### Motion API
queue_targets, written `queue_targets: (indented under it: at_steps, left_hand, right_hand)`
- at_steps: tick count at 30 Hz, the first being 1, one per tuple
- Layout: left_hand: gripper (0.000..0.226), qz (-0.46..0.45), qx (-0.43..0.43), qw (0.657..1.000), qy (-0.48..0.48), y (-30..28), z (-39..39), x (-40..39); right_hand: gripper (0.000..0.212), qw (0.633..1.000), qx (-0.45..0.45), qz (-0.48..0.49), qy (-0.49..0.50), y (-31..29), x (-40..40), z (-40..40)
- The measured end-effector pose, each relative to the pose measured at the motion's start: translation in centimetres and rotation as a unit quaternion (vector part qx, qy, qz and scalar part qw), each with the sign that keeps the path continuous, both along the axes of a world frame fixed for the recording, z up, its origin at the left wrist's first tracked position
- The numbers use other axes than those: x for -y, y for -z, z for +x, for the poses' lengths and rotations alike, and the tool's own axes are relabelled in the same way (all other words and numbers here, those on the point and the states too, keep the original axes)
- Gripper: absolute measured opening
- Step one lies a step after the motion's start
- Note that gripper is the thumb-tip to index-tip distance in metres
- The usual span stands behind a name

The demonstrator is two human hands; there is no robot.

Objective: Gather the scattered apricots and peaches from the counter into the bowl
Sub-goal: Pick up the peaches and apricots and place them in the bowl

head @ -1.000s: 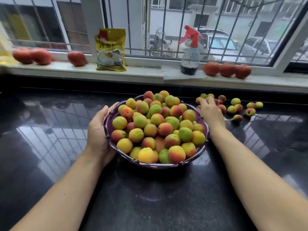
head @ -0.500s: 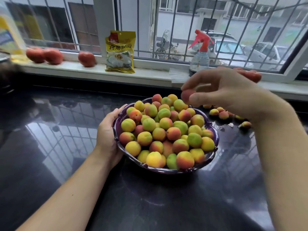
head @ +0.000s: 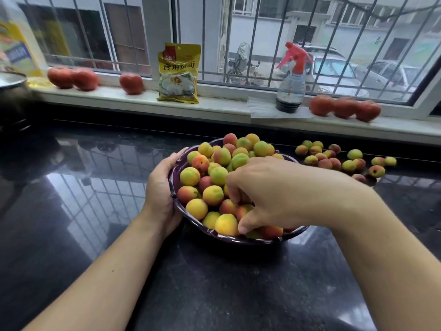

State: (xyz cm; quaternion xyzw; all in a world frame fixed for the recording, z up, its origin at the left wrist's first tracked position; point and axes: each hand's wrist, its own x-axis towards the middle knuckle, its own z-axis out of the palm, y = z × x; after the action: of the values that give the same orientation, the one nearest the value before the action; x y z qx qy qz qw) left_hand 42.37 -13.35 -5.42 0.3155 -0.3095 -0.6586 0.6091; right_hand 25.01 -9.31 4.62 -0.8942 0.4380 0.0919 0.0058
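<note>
Dozens of small apricots and peaches (head: pixel 216 176) fill the purple bowl (head: pixel 172 185), heaped above its scalloped rim, their skins running from pale green through yellow to orange with red blushes. The bowl sits on the glossy black desk (head: pixel 214 290), near the middle, with window bars mirrored in the stone beside it. The left hand (head: pixel 159 187) cups the bowl's left wall, its grip curled round the rim with the thumb up on the edge. The right hand (head: pixel 269 194) is down on top of the pile at the near side, fingers (head: pixel 235 195) bent into the fruit and the thumb tip resting on a yellow one by the front rim; whether that grip actually holds a fruit, I cannot tell, since the palm hides it. Off to the right, a loose cluster of scattered fruit (head: pixel 343 160) lies on the desk close to the back edge, well apart from the bowl, same mix of green, yellow and red. On the windowsill (head: pixel 226 107) stand a yellow packet (head: pixel 178 74), a red-topped spray bottle (head: pixel 291 80) and rows of tomatoes (head: pixel 344 108).
</note>
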Motion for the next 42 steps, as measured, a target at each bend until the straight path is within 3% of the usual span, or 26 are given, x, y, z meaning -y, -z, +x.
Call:
queue_targets:
  at_steps: [2,4,6,8,10,12,16,20,24,29,32,35,38,40,42]
  left_hand:
    - [0.054,-0.002,-0.004,1.0,0.004,-0.1,0.0,-0.2]
    - [0.057,-0.008,-0.004,1.0,0.011,-0.3,-0.1,-0.3]
    - [0.057,-0.013,-0.003,1.0,0.013,-0.5,-0.2,-0.5]
    - [0.057,-0.015,-0.004,1.0,0.015,-0.6,-0.3,-0.6]
    - [0.057,-0.013,-0.002,1.0,0.021,-0.6,-0.3,-0.5]
    - [0.054,-0.014,0.001,1.0,0.025,-0.5,-0.2,-0.4]
    - [0.053,-0.012,0.0,1.0,0.025,-0.4,-0.1,-0.3]
    - [0.053,-0.014,0.005,1.0,0.023,-0.6,-0.2,-0.4]
    - [0.054,-0.01,0.004,1.0,0.02,-0.6,-0.2,-0.3]
    - [0.049,0.007,-0.001,1.0,0.025,-0.1,0.1,0.1]
    - [0.047,0.014,-0.008,0.999,0.029,0.0,0.2,0.2]
    - [0.047,0.018,-0.009,0.999,0.034,0.1,0.4,0.3]
    - [0.048,0.019,-0.014,0.999,0.031,0.0,0.4,0.2]
    - [0.046,0.023,-0.014,0.999,0.027,0.0,0.3,0.2]
    - [0.045,0.029,-0.012,0.999,0.024,0.1,0.3,0.3]
  right_hand:
    - [0.043,0.999,0.016,0.02,0.021,-1.0,-0.4,-0.6]
    - [0.041,0.99,0.121,0.034,0.063,-2.8,-0.5,-2.3]
    - [0.026,0.953,0.279,-0.023,0.117,-4.3,0.3,-4.8]
    - [0.007,0.893,0.378,-0.143,0.199,-3.9,2.7,-8.2]
    - [0.005,0.833,0.388,-0.232,0.318,-1.6,5.7,-11.9]
    - [0.014,0.78,0.361,-0.257,0.442,1.5,8.5,-16.0]
    - [0.032,0.736,0.278,-0.216,0.579,5.9,10.2,-20.9]
    - [0.024,0.769,0.255,-0.205,0.549,7.9,10.7,-19.8]
    - [0.044,0.806,0.195,-0.186,0.527,10.4,10.9,-17.0]
    - [0.036,0.8,0.176,-0.228,0.526,11.5,10.7,-16.5]
    - [0.037,0.795,0.209,-0.235,0.519,10.4,10.7,-16.5]
    - [0.026,0.77,0.348,-0.196,0.497,6.4,10.2,-15.7]
    - [0.016,0.781,0.514,-0.059,0.349,1.2,7.5,-13.4]
    - [0.02,0.834,0.51,0.044,0.205,-1.5,4.7,-11.1]
    - [0.027,0.881,0.444,0.127,0.097,-3.0,2.5,-8.4]
